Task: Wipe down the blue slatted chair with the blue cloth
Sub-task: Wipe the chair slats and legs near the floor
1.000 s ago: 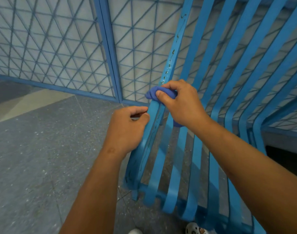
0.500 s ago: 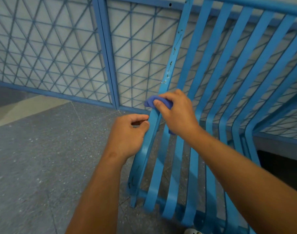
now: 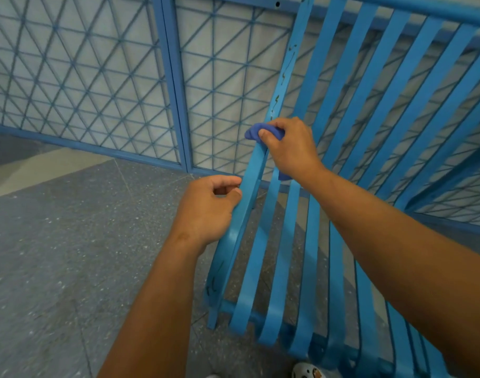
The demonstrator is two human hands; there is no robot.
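One blue slatted metal chair (image 3: 339, 165), one bunched blue cloth (image 3: 253, 131). The right hand (image 3: 290, 148) clamps the cloth on the outermost left slat; the left hand (image 3: 206, 211) grips that slat lower down. Blue lattice fence (image 3: 97, 77) close behind; speckled grey floor (image 3: 56, 255) lies left

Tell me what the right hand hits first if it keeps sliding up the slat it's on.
Probably nothing soon: the right hand, holding the blue cloth, has only bare outer slat with dark marks ahead, up to the chair's top rail, as far as visible.
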